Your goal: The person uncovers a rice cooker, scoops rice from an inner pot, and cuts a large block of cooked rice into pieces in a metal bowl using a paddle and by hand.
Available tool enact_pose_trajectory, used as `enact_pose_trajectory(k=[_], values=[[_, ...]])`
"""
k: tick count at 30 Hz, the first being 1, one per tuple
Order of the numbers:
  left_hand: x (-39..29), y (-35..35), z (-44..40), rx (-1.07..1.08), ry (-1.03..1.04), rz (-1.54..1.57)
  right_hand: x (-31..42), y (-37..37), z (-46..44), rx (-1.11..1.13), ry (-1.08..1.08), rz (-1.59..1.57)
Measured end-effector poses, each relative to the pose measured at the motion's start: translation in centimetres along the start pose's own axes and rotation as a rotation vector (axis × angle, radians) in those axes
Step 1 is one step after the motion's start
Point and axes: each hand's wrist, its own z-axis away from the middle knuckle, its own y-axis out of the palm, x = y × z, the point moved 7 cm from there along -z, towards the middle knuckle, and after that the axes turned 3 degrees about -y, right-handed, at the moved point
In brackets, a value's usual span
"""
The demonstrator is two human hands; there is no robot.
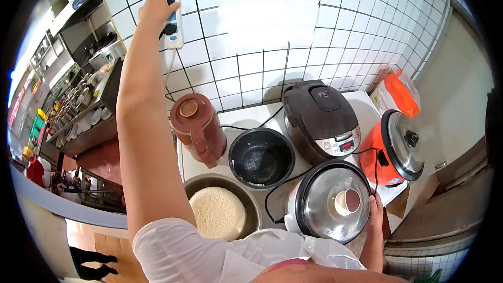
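Observation:
My left hand (157, 8) reaches up to the white power strip (174, 39) on the tiled wall. Its thumb and fingers close around a black plug in the upper part of the strip; a second black plug (168, 29) sits lower down. Low on the right, my right hand (375, 214) grips the side of a white rice cooker (319, 204) with a metal lid; part of the hand is hidden. A small paper cup (342, 202) lies tilted on that lid. A black cord runs from the cooker across the white table.
Around them are a brown thermos jug (196, 126), a black inner pot (262, 158), a metal bowl (255, 219) of cooked rice (217, 213), a dark multicooker (320, 120) and a red rice cooker (377, 149). A plastic bag (402, 94) stands behind; a kitchen counter (99, 99) is left.

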Motion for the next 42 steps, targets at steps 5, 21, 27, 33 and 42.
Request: enact_pose_trajectory(k=[5, 21, 27, 33, 42], values=[[0.2, 0.7, -0.5, 0.008, -0.059, -0.001, -0.5, -0.6, -0.1, -0.005, -0.002, -0.01], [2.5, 2.0, -1.1, -0.014, -0.021, 0.139, -0.3, -0.5, 0.1, -0.017, 0.008, 0.024], [5.4, 0.8, 0.1, -0.267, 0.146, 0.26, -0.7, -0.8, -0.4, 0.002, -0.013, 0.043], [10.6, -3.0, 8.1, -0.41, 0.065, 0.249, -0.1, 0.0, -0.2, 0.021, -0.019, 0.011], [18.9, -4.8, 36.5, -0.188, -0.169, 0.367, 1.1, 0.7, 0.6, 0.009, -0.039, 0.094]])
